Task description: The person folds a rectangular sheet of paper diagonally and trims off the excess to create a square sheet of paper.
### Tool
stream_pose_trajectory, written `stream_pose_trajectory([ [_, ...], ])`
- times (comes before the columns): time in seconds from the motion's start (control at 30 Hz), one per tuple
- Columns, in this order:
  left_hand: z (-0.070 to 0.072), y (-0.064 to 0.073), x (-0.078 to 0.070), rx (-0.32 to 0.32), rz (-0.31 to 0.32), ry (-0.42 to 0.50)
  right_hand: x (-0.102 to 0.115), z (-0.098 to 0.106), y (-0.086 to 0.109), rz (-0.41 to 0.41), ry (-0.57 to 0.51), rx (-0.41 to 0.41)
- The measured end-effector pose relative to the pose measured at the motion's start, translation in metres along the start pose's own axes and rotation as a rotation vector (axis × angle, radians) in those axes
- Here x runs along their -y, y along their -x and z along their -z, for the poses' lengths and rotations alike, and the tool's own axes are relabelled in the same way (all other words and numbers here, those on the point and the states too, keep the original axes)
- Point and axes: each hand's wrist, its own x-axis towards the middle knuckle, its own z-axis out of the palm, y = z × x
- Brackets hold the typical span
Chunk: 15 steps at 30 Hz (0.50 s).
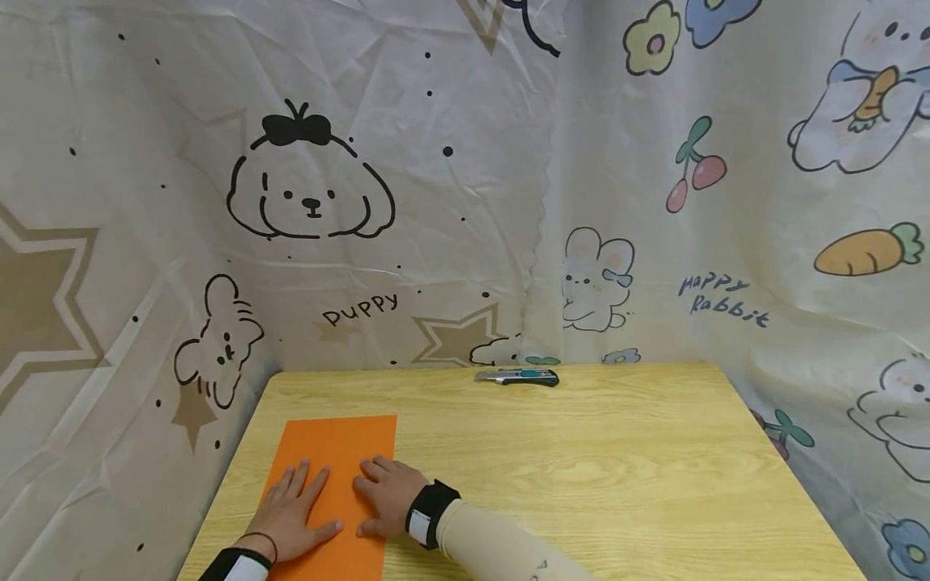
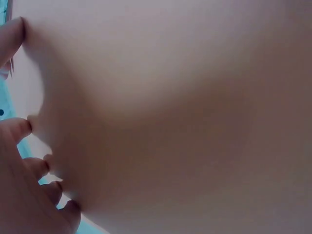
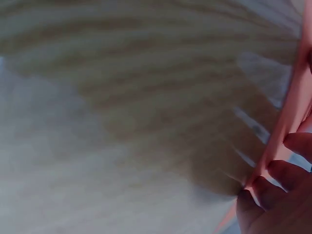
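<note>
A sheet of orange paper (image 1: 341, 444) lies on the left part of the table, its lower end cut off by the head view's bottom edge. My left hand (image 1: 291, 512) rests on its left side with spread fingers. Near the sheet's right edge, my right hand (image 1: 392, 494) presses down with its fingers spread. The left wrist view has the fingertips of the left hand (image 2: 29, 185) touching the paper, which looks pale there. In the right wrist view, fingers of the right hand (image 3: 278, 200) touch the paper (image 3: 291, 107) along its edge. Neither hand grips anything.
A utility knife (image 1: 534, 377) with a black and teal handle lies at the table's back edge, blade pointing left. The wood-grain table (image 1: 617, 452) extends to the right of the paper. Printed cloth (image 1: 436, 202) hangs behind the table and along both sides.
</note>
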Motion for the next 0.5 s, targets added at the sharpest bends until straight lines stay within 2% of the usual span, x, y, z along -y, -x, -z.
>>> stream_pose_trajectory([
  [0.33, 0.0, -0.004, -0.004, 0.015, 0.005, -0.013, -0.004, -0.007, 0.0, -0.001, -0.03, -0.007],
  [0.5, -0.004, -0.007, -0.012, 0.013, -0.003, -0.032, -0.009, -0.008, 0.006, -0.017, -0.037, -0.009],
])
